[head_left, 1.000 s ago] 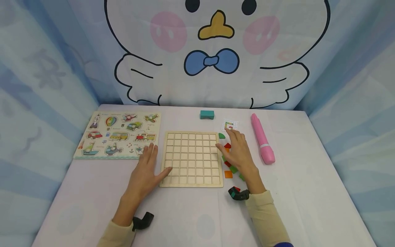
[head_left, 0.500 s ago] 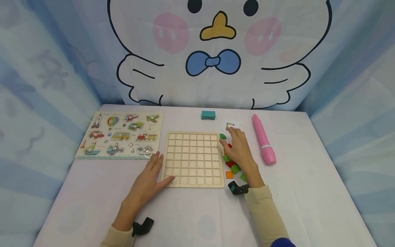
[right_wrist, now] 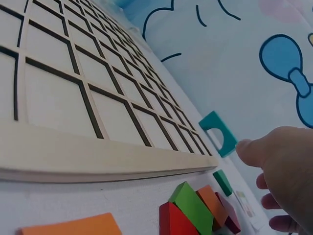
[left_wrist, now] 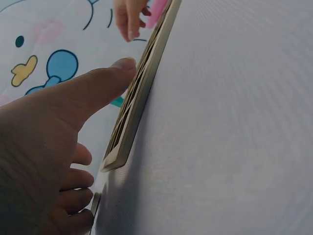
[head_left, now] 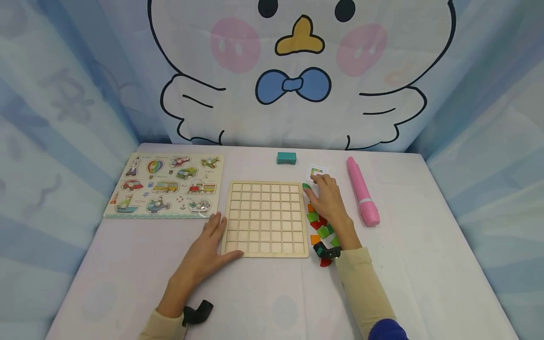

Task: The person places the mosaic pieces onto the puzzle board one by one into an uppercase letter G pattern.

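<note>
A pale wooden grid board [head_left: 265,219] lies flat in the middle of the table. My left hand [head_left: 204,250] is at its front left corner, fingers extended along the left side and thumb at the front edge. In the left wrist view the thumb [left_wrist: 105,85] points across the board's edge. My right hand [head_left: 329,200] hovers past the board's right side with loosely bent fingers, nothing visible between them. Its fingertips overlap a small printed card [head_left: 318,170]. Coloured pieces lie beside and partly under that hand, among them an orange square [head_left: 315,239] and a green piece [right_wrist: 193,205].
A picture puzzle board [head_left: 165,186] with vehicles lies at the left. Behind the grid board stands a teal arch-shaped block [head_left: 286,158]. A pink rod-like object [head_left: 363,193] lies at the right. Curtains and a printed backdrop enclose the table [head_left: 425,264].
My left hand has slid slightly toward the front, its thumb moving from over the grid to the front edge. My right hand has shifted slightly, uncovering more pieces near the wrist.
</note>
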Available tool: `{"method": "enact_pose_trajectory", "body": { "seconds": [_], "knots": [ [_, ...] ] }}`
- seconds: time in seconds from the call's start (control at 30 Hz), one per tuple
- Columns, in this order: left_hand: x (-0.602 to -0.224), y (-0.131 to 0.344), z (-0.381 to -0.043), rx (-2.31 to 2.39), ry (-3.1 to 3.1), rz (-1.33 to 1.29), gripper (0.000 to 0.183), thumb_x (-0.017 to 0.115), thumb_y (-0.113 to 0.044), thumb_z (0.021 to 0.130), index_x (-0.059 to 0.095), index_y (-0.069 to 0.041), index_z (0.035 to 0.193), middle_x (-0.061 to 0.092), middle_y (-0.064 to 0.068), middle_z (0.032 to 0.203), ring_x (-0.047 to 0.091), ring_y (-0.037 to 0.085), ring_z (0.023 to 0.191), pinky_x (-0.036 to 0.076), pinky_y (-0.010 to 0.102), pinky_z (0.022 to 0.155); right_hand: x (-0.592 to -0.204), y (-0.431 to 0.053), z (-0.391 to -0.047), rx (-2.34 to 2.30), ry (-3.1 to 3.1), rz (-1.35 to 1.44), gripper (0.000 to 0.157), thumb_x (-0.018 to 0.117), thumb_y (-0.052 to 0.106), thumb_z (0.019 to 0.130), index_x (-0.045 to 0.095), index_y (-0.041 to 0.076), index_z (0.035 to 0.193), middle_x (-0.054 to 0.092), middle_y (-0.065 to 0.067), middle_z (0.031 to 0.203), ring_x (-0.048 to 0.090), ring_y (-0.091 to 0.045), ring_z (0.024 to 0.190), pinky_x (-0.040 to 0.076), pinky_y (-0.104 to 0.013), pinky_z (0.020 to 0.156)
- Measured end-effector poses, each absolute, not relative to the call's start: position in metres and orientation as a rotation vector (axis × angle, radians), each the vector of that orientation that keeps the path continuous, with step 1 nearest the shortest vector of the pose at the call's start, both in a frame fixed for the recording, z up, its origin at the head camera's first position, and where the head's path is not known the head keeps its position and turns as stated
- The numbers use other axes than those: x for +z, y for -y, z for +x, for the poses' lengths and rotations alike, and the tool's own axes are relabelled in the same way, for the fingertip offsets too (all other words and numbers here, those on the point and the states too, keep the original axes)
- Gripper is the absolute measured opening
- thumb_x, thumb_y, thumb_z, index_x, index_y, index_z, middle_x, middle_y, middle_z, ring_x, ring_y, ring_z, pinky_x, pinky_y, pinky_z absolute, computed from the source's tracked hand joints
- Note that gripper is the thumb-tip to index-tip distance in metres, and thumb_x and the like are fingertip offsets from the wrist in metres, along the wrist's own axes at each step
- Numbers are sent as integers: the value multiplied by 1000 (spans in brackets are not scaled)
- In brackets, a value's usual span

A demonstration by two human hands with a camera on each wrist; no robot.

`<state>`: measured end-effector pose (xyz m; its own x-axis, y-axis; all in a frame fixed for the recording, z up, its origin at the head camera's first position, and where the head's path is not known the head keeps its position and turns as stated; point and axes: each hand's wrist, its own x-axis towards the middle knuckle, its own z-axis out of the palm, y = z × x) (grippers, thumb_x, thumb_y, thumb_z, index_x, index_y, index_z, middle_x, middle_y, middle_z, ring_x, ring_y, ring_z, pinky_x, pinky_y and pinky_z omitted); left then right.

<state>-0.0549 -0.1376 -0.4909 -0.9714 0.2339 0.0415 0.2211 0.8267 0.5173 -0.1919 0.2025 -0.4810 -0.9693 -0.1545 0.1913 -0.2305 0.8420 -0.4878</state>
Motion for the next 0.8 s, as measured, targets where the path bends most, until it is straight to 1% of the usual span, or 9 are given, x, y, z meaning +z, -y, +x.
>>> {"method": "enact_pose_trajectory", "body": {
  "seconds": [0.17,0.33,0.43,0.67,0.8],
  "knots": [
    [-495,139,-54,802,-2991,398,103,81,-54,78,39,7,150,30,24,161,26,41,151,30,55,122,-486,-202,-195,757,2913,296,48,64,29,98,58,1,136,57,-19,128,50,-36,117,46,-51,102],
    [-495,139,-54,803,-2987,420,104,82,-54,76,41,8,148,34,25,159,29,41,151,29,55,122,-490,-203,-198,703,2938,291,46,65,28,98,61,1,135,58,-20,127,51,-36,115,47,-51,100],
    [-496,139,-55,798,-2983,434,103,82,-53,76,42,10,147,36,25,158,30,41,150,29,55,122,-491,-203,-200,682,2959,287,44,65,28,98,62,2,134,57,-19,127,51,-36,115,46,-50,99],
    [-498,139,-57,763,-2990,443,101,81,-52,77,42,10,147,36,26,158,31,41,150,29,55,123,-495,-200,-207,633,2983,319,39,63,27,100,65,1,129,57,-20,126,51,-38,115,46,-53,99],
    [-498,139,-57,755,-2983,443,101,81,-52,78,42,10,147,37,25,158,32,40,149,29,54,123,-497,-199,-209,641,3005,288,39,62,27,100,65,2,129,56,-19,126,50,-36,114,46,-52,99]
  ]
}}
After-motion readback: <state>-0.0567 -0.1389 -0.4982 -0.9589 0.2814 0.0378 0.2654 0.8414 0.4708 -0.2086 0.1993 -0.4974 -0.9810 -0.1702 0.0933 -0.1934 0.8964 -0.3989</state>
